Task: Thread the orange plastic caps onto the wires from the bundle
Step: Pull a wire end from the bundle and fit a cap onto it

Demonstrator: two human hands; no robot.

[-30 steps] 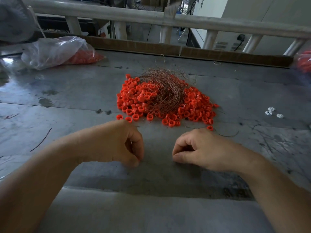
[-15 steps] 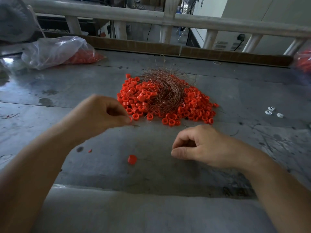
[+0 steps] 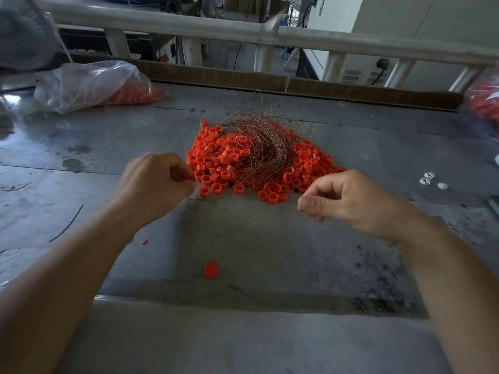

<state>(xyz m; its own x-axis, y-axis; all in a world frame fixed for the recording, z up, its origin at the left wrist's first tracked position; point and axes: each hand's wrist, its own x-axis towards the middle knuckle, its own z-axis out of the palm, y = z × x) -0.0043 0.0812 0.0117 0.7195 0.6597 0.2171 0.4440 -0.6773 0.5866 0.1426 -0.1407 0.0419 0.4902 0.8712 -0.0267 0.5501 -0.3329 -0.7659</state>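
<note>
Since half a second ago, the right hand [image 3: 343, 197] has risen from the bare table [image 3: 270, 238] to the near right edge of the pile of caps [image 3: 213, 157], while the left hand [image 3: 158, 182] stays at the pile's near left edge. The left hand's fingers are curled, with thumb and forefinger pinching a small orange cap [image 3: 190, 178]. The right hand is knuckles-up, its fingers loosely curled and the thumb pressed to the forefinger; whether a wire sits between them is too fine to tell. Both forearms reach in from the lower corners. The caps are short, glossy orange plastic rings, heaped under the wire bundle [image 3: 266, 152], a curved hank of thin coppery strands. A lone cap [image 3: 211, 270] lies on the dull, scuffed grey metal nearer the person, between the forearms.
</note>
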